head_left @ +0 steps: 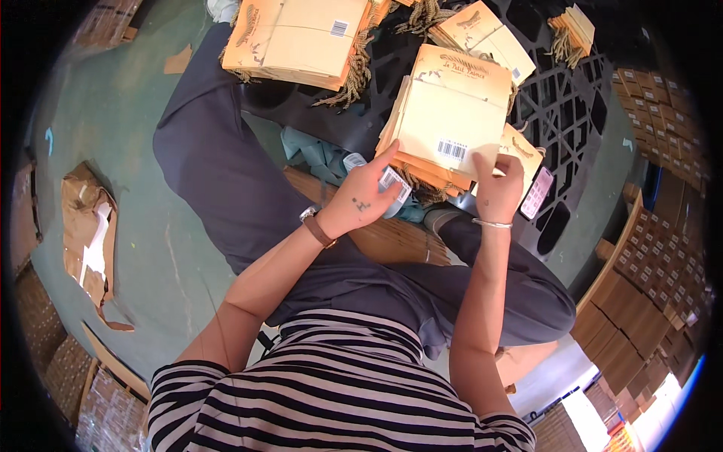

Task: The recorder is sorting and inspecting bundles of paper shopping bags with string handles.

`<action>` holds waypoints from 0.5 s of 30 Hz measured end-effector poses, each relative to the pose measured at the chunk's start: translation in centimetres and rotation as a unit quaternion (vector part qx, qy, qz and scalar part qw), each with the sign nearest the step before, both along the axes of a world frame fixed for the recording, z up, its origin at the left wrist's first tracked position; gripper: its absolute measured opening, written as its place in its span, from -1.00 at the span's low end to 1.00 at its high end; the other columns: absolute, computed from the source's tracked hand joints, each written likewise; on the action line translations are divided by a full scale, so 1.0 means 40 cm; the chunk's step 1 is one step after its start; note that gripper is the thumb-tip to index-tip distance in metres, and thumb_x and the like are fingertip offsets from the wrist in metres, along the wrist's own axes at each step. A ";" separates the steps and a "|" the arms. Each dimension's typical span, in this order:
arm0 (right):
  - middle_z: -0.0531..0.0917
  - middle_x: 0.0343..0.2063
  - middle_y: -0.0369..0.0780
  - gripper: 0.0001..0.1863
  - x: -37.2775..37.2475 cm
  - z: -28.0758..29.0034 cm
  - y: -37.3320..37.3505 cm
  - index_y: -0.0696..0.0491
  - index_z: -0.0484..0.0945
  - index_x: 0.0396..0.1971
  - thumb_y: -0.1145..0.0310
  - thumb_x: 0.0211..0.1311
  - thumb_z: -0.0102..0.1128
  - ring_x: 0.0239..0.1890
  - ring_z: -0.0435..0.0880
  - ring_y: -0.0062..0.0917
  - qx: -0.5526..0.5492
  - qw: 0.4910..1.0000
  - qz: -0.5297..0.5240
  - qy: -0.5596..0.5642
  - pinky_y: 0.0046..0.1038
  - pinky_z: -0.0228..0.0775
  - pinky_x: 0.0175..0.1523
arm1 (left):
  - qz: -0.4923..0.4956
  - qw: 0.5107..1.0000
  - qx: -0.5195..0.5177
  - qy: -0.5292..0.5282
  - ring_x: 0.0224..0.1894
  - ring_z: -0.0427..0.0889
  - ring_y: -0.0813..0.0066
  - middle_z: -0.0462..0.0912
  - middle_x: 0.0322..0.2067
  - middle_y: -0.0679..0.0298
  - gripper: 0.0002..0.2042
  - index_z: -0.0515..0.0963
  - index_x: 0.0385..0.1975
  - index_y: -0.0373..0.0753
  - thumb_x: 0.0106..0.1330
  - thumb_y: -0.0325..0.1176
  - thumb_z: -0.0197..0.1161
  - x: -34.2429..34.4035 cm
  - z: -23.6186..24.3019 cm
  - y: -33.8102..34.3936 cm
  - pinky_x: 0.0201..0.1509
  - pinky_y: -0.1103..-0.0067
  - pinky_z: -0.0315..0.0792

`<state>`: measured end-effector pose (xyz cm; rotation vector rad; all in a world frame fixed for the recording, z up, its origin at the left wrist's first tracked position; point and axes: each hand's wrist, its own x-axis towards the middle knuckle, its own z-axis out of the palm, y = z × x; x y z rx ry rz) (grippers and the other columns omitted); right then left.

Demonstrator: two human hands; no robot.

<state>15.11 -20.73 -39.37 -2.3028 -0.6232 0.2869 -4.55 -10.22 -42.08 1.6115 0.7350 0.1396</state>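
Note:
A stack of cream paper bags (pixel 457 105) tied with thin string lies before me, tilted, with a barcode label near its lower edge. My right hand (pixel 501 181) is closed at the stack's lower right corner, thumb on the top bag and fingers curled at its edge. At the lower left edge my left hand (pixel 363 194) has its index finger stretched against the stack and its thumb apart; its other fingers are partly hidden. Close by that thumb is a roll of barcode labels (pixel 397 197), partly covered by the hand. Twisted rope handles (pixel 433 194) stick out below the stack.
More bundled bags (pixel 294 38) lie on a black lattice pallet (pixel 561 143). A phone (pixel 537 193) rests to the right, and crumpled pale-blue backing strip (pixel 312 154) to the left. Torn brown paper (pixel 89 233) is on the green floor; stacked cartons (pixel 663 256) stand at the right.

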 end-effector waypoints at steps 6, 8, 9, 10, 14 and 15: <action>0.55 -0.32 -0.11 -0.70 0.179 0.063 -0.147 0.22 0.43 -0.13 0.49 0.12 0.16 -0.42 0.52 -0.51 0.284 0.910 -0.218 0.211 -0.61 0.40 -0.30 | 0.003 0.995 -0.005 -0.096 -0.25 0.51 0.55 0.55 -0.19 0.21 -0.53 0.27 0.17 -0.29 0.20 -0.59 0.02 -0.012 -0.020 0.010 -0.15 0.72 0.34; 0.56 -0.31 -0.09 -0.69 0.260 0.024 -0.262 0.21 0.42 -0.11 0.48 0.13 0.14 -0.38 0.54 -0.50 0.293 0.902 -0.229 0.218 -0.61 0.40 -0.28 | 0.041 0.990 -0.048 -0.123 -0.20 0.51 0.54 0.55 -0.17 0.19 -0.58 0.30 0.12 -0.29 0.22 -0.60 0.00 -0.013 -0.031 0.011 -0.10 0.71 0.33; 0.56 -0.30 -0.08 -0.68 0.296 -0.019 -0.328 0.20 0.41 -0.08 0.48 0.14 0.12 -0.33 0.55 -0.49 0.303 0.894 -0.240 0.227 -0.62 0.40 -0.27 | 0.058 0.986 -0.071 -0.136 -0.17 0.50 0.54 0.55 -0.16 0.18 -0.60 0.32 0.10 -0.30 0.23 -0.60 -0.01 -0.008 -0.035 0.010 -0.07 0.71 0.32; 0.57 -0.29 -0.07 -0.69 0.332 -0.088 -0.406 0.21 0.42 -0.10 0.47 0.14 0.12 -0.29 0.55 -0.48 0.270 0.902 -0.250 0.227 -0.63 0.40 -0.25 | 0.051 0.986 -0.076 -0.142 -0.17 0.50 0.54 0.55 -0.16 0.18 -0.60 0.32 0.10 -0.30 0.23 -0.60 -0.01 0.001 -0.036 0.008 -0.07 0.71 0.32; 0.58 -0.31 -0.10 -0.75 0.332 -0.185 -0.440 0.21 0.47 -0.19 0.46 0.12 0.14 -0.28 0.54 -0.50 0.129 0.951 -0.252 0.128 -0.61 0.39 -0.24 | 0.091 0.954 -0.207 -0.198 -0.40 0.47 0.58 0.55 -0.29 0.23 -0.76 0.41 -0.10 -0.32 0.23 -0.57 0.04 -0.004 -0.046 0.015 -0.28 0.70 0.35; 0.58 -0.32 -0.11 -0.77 0.323 -0.195 -0.422 0.21 0.49 -0.22 0.45 0.12 0.15 -0.31 0.53 -0.51 0.074 0.965 -0.242 0.075 -0.60 0.39 -0.24 | 0.094 0.954 -0.206 -0.199 -0.40 0.47 0.58 0.55 -0.29 0.23 -0.76 0.41 -0.10 -0.32 0.23 -0.57 0.04 -0.002 -0.044 0.010 -0.28 0.70 0.35</action>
